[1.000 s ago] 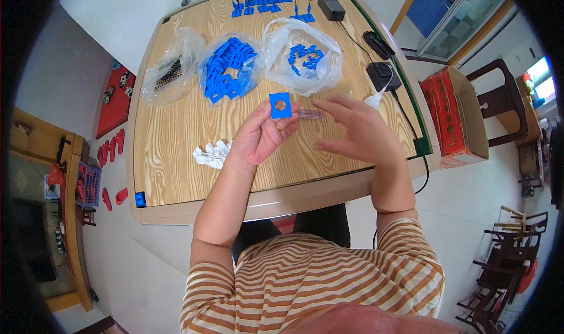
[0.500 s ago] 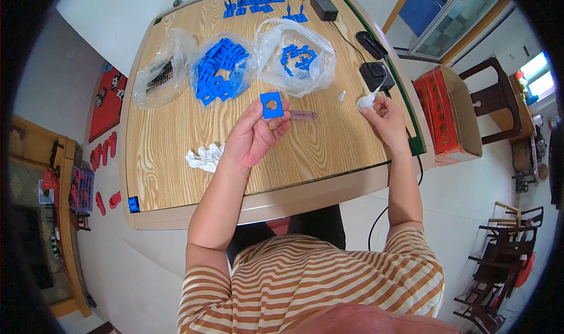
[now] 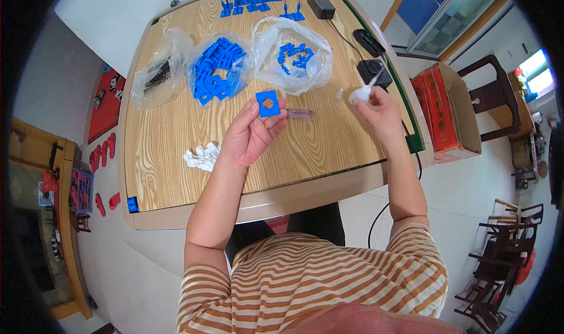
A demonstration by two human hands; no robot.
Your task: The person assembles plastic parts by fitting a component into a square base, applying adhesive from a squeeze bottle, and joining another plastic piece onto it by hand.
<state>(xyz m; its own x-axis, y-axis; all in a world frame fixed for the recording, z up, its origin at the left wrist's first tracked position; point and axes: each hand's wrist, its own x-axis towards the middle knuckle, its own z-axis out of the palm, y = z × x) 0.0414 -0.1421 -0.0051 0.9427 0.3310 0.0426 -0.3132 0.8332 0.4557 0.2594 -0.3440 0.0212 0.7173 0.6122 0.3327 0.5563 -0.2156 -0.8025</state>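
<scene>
My left hand (image 3: 249, 139) is closed on a blue square plate (image 3: 268, 112) with a round hole, its face turned up toward me. In my right hand (image 3: 383, 119) is a small white squeeze bottle (image 3: 358, 95) with a long thin nozzle, which points up and to the right. A small white cap (image 3: 339, 94) stands on the table just left of the bottle. Beside my left fingertips lies a clear pinkish rod-like piece (image 3: 301, 113), partly hidden by the hand. Crumpled white tissue (image 3: 201, 156) rests left of my left forearm.
Three clear bags hold dark springs (image 3: 157, 78), blue plates (image 3: 217, 69) and small blue pieces (image 3: 286, 52). At the far edge stand several blue bases with springs (image 3: 252, 6). Black boxes (image 3: 321, 6) with cords lie along the right side. A red carton (image 3: 437, 108) stands beyond the table.
My right hand has moved slightly left and up with the bottle, and the nozzle tilts further right. My left hand keeps hold of the plate, nearly still.
</scene>
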